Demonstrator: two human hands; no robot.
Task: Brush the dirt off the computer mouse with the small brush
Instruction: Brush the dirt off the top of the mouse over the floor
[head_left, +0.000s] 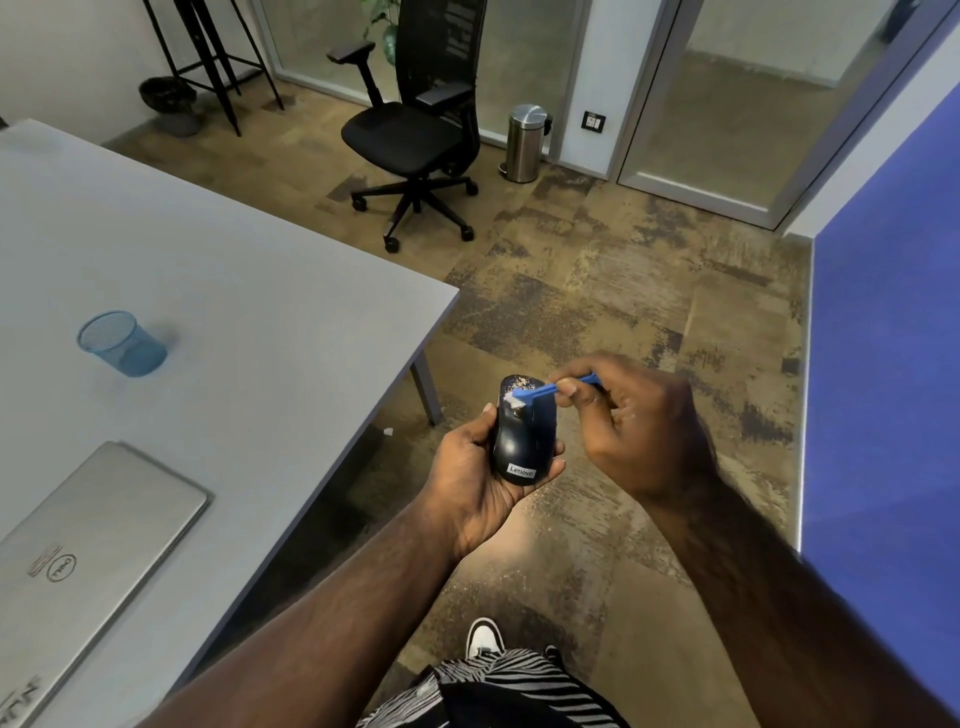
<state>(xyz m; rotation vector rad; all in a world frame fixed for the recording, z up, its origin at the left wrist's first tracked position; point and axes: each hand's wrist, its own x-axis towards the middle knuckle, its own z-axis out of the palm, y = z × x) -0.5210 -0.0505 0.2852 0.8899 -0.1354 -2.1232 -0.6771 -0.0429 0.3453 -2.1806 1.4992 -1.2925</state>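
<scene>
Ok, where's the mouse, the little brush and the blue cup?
computer mouse (521, 448), head view, on its dark back above the label.
small brush (535, 391), head view, on its blue handle.
blue mesh cup (136, 349), head view, on its side wall.

The left hand (480, 467) cradles a dark Lenovo mouse (523, 434) over the floor, beside the grey counter (234, 270). The right hand (631, 415) pinches a small blue brush (540, 391), bristles touching the speckled mouse front.
</scene>
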